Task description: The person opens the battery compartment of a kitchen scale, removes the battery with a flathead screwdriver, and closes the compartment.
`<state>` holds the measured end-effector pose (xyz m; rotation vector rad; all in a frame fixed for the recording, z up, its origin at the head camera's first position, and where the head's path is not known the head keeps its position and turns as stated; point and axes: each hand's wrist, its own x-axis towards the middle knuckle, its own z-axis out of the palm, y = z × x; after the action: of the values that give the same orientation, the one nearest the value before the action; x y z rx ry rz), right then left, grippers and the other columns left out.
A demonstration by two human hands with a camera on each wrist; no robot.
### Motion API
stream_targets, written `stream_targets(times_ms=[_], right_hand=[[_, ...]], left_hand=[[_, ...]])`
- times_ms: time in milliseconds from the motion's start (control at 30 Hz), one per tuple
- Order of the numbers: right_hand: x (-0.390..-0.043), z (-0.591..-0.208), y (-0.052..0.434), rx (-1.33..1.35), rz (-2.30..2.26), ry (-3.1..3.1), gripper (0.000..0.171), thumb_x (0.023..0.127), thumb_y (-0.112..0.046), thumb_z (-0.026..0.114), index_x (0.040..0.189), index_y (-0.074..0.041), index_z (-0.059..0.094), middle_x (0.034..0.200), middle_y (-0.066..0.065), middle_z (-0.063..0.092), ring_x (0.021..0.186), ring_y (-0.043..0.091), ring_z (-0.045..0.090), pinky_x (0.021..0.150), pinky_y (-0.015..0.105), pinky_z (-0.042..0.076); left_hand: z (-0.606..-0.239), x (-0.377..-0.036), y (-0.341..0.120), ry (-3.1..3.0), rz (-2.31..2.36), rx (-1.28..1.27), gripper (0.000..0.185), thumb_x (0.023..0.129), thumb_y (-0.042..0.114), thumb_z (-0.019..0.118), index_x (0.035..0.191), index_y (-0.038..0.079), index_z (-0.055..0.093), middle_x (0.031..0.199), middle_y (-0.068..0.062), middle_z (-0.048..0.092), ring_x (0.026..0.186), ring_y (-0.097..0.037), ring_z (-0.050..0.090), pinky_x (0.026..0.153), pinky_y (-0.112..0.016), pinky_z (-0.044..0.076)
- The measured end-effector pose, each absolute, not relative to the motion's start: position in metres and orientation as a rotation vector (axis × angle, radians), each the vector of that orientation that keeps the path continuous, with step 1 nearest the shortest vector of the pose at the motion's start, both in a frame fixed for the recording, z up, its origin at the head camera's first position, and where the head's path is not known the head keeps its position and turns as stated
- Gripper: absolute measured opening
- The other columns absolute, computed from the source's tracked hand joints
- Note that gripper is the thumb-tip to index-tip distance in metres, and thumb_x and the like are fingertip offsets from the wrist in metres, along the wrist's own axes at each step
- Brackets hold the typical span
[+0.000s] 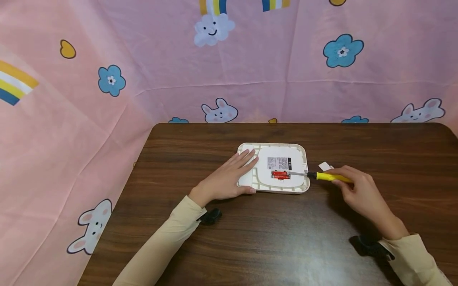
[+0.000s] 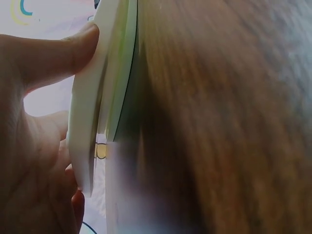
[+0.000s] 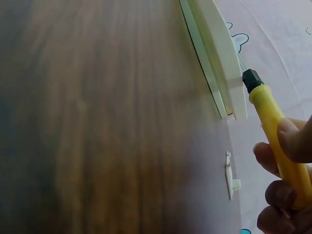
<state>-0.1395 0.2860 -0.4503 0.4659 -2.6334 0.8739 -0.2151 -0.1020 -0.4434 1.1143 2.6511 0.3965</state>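
Note:
A white flat device [image 1: 264, 151], perhaps a scale, lies underside up, with a printed label [image 1: 277, 163] and two red batteries [image 1: 280, 175] in its compartment. My left hand [image 1: 229, 174] rests spread over the device's left end, its thumb by the near edge. In the left wrist view the thumb [image 2: 80, 51] lies on the device's rim. My right hand [image 1: 359, 190] grips the yellow handle of a screwdriver [image 1: 327, 177]. The metal shaft crosses the device's right edge, and its tip is at the right end of the batteries; whether it touches them cannot be told.
A small white piece [image 1: 325, 166], seemingly the battery cover, lies on the brown wooden table [image 1: 257, 234] right of the device, close to my right hand. Behind the table hangs a pink patterned cloth [image 1: 257, 59].

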Motion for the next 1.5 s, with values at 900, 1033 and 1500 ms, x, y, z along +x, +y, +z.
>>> stream_targets(times_ms=[900,1033,1500], right_hand=[[-0.139,-0.36,0.257,0.816,0.173,-2.683,0.032,0.072,0.004,0.073,0.099,-0.011,0.082,0.079,0.001,0.063,0.057,0.009,0.048,0.044,0.026,0.034],[-0.151,-0.339,0.237,0.968,0.014,-2.701,0.029,0.071,0.006,0.073,0.094,-0.01,0.08,0.08,0.005,0.063,0.063,0.017,0.057,0.045,0.033,0.047],[-0.17,-0.339,0.229,0.997,0.034,-2.727,0.026,0.073,0.007,0.076,0.092,-0.012,0.079,0.079,0.001,0.063,0.064,0.017,0.058,0.051,0.037,0.051]], left_hand=[[-0.44,-0.218,-0.094,2.626,0.386,1.153,0.097,0.101,0.064,0.059,0.172,0.019,0.01,0.181,0.001,-0.002,0.167,-0.016,-0.005,0.137,-0.037,0.0],[-0.439,-0.218,-0.097,2.629,0.398,1.145,0.096,0.101,0.062,0.06,0.171,0.018,0.01,0.181,0.0,-0.001,0.167,-0.017,-0.005,0.137,-0.038,0.0],[-0.44,-0.219,-0.105,2.629,0.42,1.128,0.096,0.101,0.063,0.06,0.171,0.019,0.01,0.18,0.001,-0.003,0.167,-0.017,-0.006,0.137,-0.039,-0.001]])
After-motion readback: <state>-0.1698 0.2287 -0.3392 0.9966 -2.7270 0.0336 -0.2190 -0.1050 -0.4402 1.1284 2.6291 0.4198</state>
